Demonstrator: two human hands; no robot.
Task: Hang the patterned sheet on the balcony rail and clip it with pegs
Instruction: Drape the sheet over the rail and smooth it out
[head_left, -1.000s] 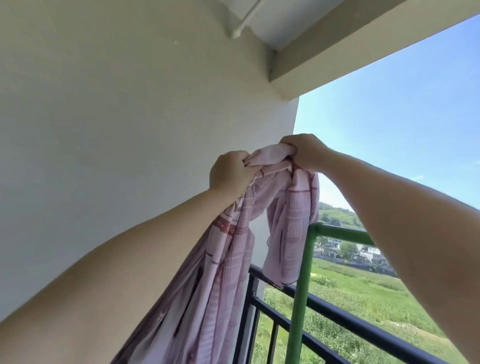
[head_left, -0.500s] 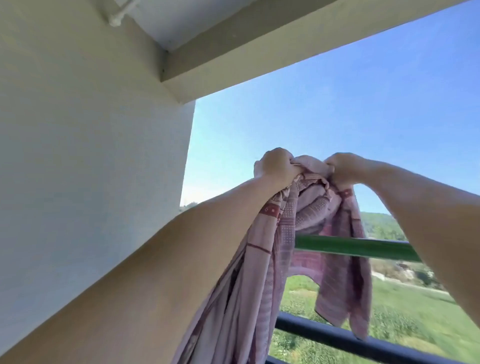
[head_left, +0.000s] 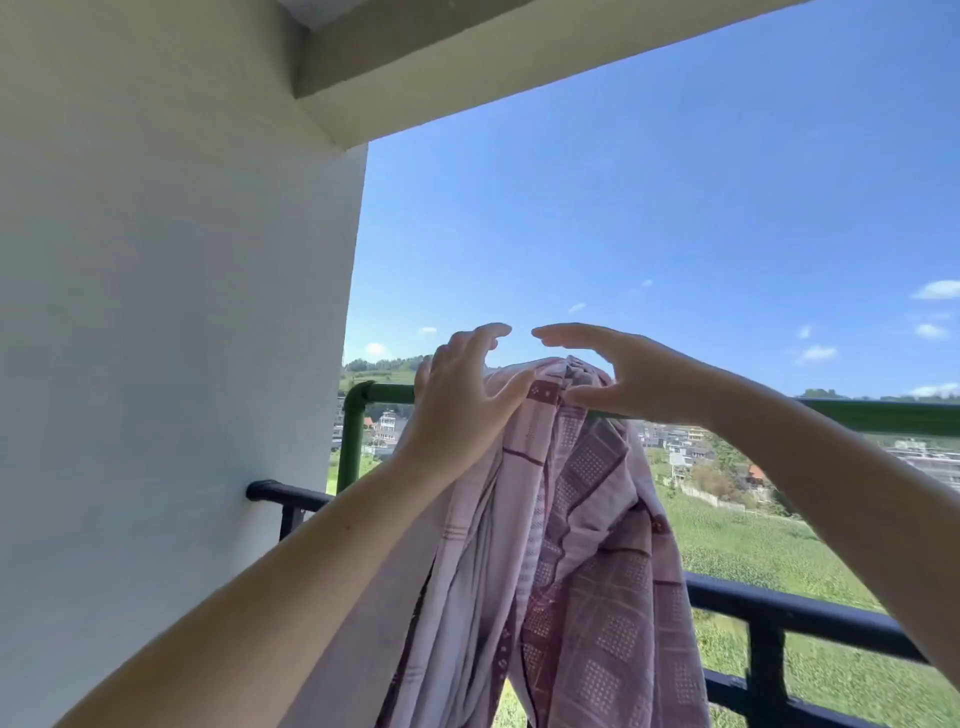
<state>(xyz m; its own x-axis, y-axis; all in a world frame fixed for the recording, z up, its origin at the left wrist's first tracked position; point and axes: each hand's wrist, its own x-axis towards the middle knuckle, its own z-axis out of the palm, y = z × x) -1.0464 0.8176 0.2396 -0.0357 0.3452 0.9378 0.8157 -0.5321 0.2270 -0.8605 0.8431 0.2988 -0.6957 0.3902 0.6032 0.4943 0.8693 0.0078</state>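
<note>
The pink patterned sheet (head_left: 582, 519) lies bunched over the green rail (head_left: 857, 415), with folds hanging down on both sides of it. My left hand (head_left: 462, 400) rests against the left of the bunch, fingers spread, thumb touching the cloth. My right hand (head_left: 618, 374) hovers at the right of the bunch with fingers extended above it and the thumb touching the fabric near the rail. Neither hand grips the sheet. No pegs are in view.
A white wall (head_left: 171, 338) stands close on the left, a ceiling beam (head_left: 467, 73) overhead. The green rail turns down into a post (head_left: 350, 441) near the wall. Below it runs the dark balcony railing (head_left: 795, 618). Fields and buildings lie beyond.
Both hands held the bunched sheet in closed fists above the rail. The sheet now lies on the green rail and both hands have opened and let go.
</note>
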